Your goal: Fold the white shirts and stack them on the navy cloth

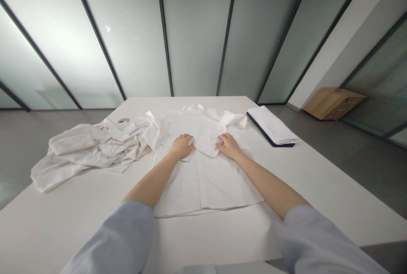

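Note:
A white shirt (219, 185) lies spread flat on the table, its hem towards me and its front seam running down the middle. The sleeves are bent up at both sides near the far end. My left hand (182, 146) rests on the shirt left of the seam, fingers curled and closed on a bit of its cloth. To the right of the seam, my right hand (229, 146) pinches another fold of the same shirt. Both hands are at about the same height on it, and part of the cloth under the fingers is hidden.
Crumpled white clothes (85, 146) are heaped at the table's left, touching the shirt's left sleeve. Behind them is a small dark round thing (123, 120). Folded white cloth (271, 124) lies over a dark navy piece (263, 132) on the right. A wooden cabinet (330, 103) stands beyond the white table (318, 189).

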Motion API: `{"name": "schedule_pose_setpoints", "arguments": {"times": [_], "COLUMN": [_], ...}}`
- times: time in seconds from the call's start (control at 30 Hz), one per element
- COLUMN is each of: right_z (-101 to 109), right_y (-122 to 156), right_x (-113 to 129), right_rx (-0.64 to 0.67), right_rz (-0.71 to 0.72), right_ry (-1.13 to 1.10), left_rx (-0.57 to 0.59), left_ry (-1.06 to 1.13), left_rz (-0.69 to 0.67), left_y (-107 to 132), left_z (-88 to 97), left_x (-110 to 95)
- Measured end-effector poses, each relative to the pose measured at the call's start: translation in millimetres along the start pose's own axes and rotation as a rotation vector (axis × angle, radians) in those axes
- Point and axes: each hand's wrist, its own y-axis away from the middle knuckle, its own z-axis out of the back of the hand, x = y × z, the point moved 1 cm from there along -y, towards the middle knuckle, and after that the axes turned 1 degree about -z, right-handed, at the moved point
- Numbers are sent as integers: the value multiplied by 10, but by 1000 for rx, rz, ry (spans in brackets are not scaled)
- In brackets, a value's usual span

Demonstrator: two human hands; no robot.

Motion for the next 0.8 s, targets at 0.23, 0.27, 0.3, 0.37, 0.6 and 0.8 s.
{"name": "schedule_pose_setpoints", "arguments": {"times": [0.23, 0.27, 0.3, 0.37, 0.6, 0.8], "right_z": [38, 39, 39, 41, 32, 7], "right_y": [-35, -36, -35, -30, -26, -58], "right_x": [-57, -52, -47, -36, -41, -95], "right_rx": [-73, -61, -52, -39, -46, -162], "right_rz": [-48, -50, -50, -44, -47, -119], "right_ry": [-76, -81, -82, -73, -105, -274], "left_rx": [71, 86, 95, 107, -6, -150], "left_ry": [28, 5, -16, -46, 173, 824], "left_rz": [-210, -222, -226, -229, -144, 154], "left_y": [117, 121, 119, 103, 12, -38], "left_z": [40, 29, 13, -30, -112, 3], "left_x": [-127, -154, -179, -226, -285, -4]}}
